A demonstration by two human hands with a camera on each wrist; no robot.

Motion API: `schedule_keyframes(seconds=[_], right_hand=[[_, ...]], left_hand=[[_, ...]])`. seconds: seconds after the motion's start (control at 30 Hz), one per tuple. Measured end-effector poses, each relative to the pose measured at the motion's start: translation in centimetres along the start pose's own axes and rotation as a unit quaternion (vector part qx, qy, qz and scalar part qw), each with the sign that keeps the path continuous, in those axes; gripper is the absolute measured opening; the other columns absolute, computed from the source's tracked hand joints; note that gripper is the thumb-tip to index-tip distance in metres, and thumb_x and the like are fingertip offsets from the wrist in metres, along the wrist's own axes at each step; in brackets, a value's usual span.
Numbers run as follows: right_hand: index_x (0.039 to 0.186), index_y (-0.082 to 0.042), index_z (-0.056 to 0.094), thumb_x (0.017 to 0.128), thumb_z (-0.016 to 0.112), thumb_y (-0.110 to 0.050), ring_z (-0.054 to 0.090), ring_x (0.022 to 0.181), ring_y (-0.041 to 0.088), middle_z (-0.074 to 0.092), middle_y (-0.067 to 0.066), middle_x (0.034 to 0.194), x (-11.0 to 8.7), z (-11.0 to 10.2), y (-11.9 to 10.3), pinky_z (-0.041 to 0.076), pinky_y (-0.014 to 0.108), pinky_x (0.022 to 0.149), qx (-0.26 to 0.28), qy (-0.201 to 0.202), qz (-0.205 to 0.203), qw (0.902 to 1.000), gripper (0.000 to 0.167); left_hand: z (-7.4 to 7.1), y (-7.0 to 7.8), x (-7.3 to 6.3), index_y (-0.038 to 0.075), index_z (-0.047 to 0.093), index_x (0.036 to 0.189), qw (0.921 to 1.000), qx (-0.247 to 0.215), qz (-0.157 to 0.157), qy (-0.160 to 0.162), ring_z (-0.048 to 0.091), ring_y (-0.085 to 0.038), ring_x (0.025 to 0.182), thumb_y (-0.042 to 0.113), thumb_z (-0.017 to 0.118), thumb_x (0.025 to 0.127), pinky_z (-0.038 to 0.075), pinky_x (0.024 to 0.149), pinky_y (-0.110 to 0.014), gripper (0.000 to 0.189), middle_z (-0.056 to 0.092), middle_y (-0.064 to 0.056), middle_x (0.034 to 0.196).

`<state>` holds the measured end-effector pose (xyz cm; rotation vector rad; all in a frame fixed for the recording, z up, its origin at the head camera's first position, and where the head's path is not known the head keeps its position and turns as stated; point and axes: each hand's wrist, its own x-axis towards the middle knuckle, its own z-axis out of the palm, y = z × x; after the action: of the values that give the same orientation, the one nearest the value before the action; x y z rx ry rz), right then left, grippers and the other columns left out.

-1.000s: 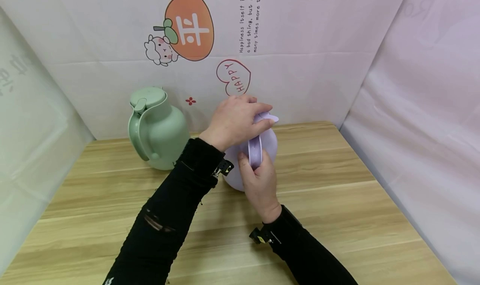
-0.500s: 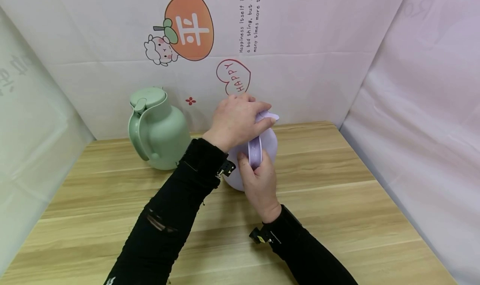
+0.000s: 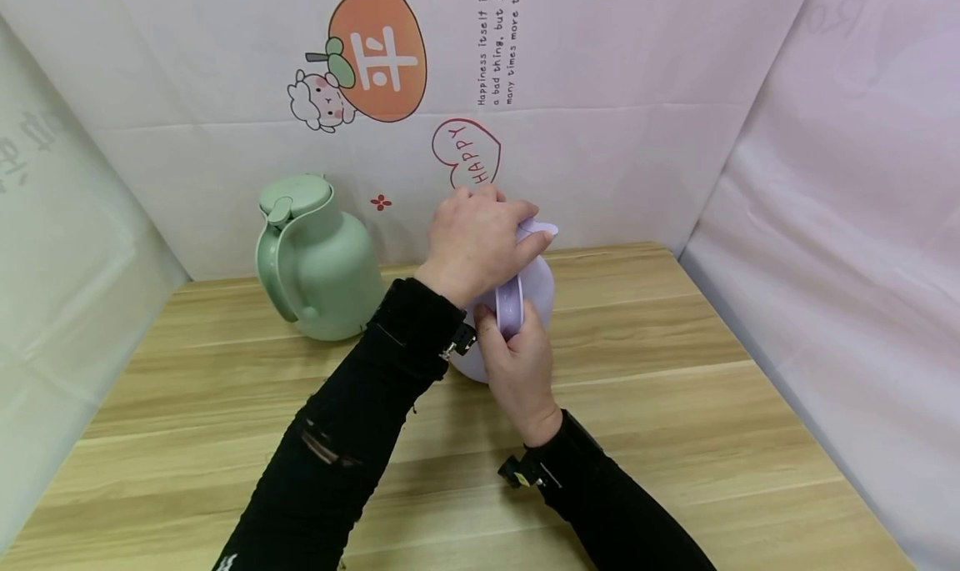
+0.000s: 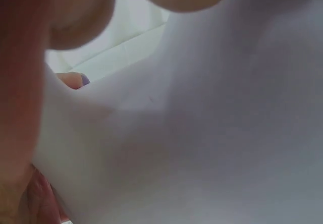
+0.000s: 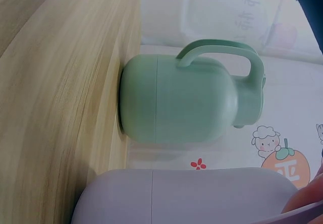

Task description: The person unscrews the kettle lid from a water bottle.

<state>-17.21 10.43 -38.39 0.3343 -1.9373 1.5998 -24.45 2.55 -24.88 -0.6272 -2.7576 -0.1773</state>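
Lavender jug, smooth and rounded, stands on the counter right of the green jug. I see the left hand holding its top, fingers curled, and the right hand gripping its handle. Only the right wrist view shows its seam.

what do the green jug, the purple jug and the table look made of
Green jug: probably plastic, smooth and satin, with even colour, soft highlights and a seam round its lower body. Purple jug: likely the same, with a similar seam. Table: wood or wood-look laminate, low sheen, with streaked grain.
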Motion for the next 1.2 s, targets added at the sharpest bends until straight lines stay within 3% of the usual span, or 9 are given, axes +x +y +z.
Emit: schedule_keyframes(seconds=[0.17, 0.57, 0.77, 0.87, 1.03, 1.2], right_hand=[[0.113, -0.003, 0.063, 0.103, 0.065, -0.022, 0.056, 0.073, 0.016, 0.062, 0.007, 0.086, 0.0, 0.0, -0.1, 0.046, 0.026, 0.062, -0.002, 0.001, -0.002, 1.0, 0.021], [0.11, -0.005, 0.064, 0.103, 0.066, -0.026, 0.057, 0.073, 0.016, 0.062, 0.007, 0.086, 0.0, 0.1, -0.1, 0.046, 0.027, 0.062, -0.01, 0.002, -0.001, 0.9999, 0.023], [0.114, -0.004, 0.063, 0.103, 0.066, -0.026, 0.059, 0.077, 0.015, 0.064, 0.008, 0.091, -0.1, 0.1, 0.0, 0.048, 0.028, 0.065, -0.011, 0.002, 0.001, 0.9999, 0.025], [0.114, -0.002, 0.064, 0.102, 0.067, -0.026, 0.06, 0.079, 0.016, 0.064, 0.009, 0.092, -0.2, 0.0, 0.0, 0.049, 0.028, 0.066, -0.01, 0.003, -0.002, 0.9999, 0.027], [0.116, -0.001, 0.064, 0.102, 0.067, -0.026, 0.062, 0.082, 0.017, 0.066, 0.01, 0.094, -0.1, 0.1, 0.0, 0.051, 0.029, 0.069, -0.002, 0.0, -0.007, 1.0, 0.028], [0.115, -0.002, 0.064, 0.103, 0.066, -0.026, 0.064, 0.085, 0.016, 0.068, 0.01, 0.097, -0.1, 0.2, 0.0, 0.052, 0.031, 0.072, -0.005, -0.002, -0.005, 1.0, 0.027]], left_hand=[[0.2, 0.1, 0.0, 0.041, 0.065, 0.14, 0.9999, 0.004, -0.007, 0.009, 0.057, -0.027, 0.103, 0.068, 0.047, 0.101, 0.05, 0.083, -0.04, 0.051, 0.067, -0.002, 0.126], [0.5, -0.4, -0.3, 0.041, 0.062, 0.144, 0.9996, -0.022, 0.009, 0.016, 0.055, -0.025, 0.12, 0.07, 0.045, 0.101, 0.045, 0.098, -0.043, 0.054, 0.064, -0.002, 0.135], [0.6, -0.9, -0.2, 0.034, 0.059, 0.148, 0.9985, -0.051, 0.018, 0.01, 0.056, -0.028, 0.125, 0.071, 0.045, 0.1, 0.045, 0.101, -0.046, 0.062, 0.063, -0.003, 0.14], [0.5, -1.5, 0.0, 0.028, 0.052, 0.155, 0.9947, -0.094, 0.042, 0.004, 0.052, -0.032, 0.138, 0.068, 0.045, 0.101, 0.043, 0.11, -0.051, 0.067, 0.056, -0.008, 0.151], [0.6, -3.0, 0.1, 0.024, 0.045, 0.159, 0.9798, -0.16, 0.12, 0.003, 0.039, -0.036, 0.151, 0.052, 0.044, 0.106, 0.032, 0.123, -0.052, 0.06, 0.039, -0.016, 0.165], [0.7, -3.8, -0.2, 0.026, 0.057, 0.151, 0.972, -0.158, 0.174, 0.004, 0.042, -0.03, 0.151, 0.038, 0.042, 0.107, 0.03, 0.125, -0.045, 0.049, 0.046, -0.013, 0.161]])
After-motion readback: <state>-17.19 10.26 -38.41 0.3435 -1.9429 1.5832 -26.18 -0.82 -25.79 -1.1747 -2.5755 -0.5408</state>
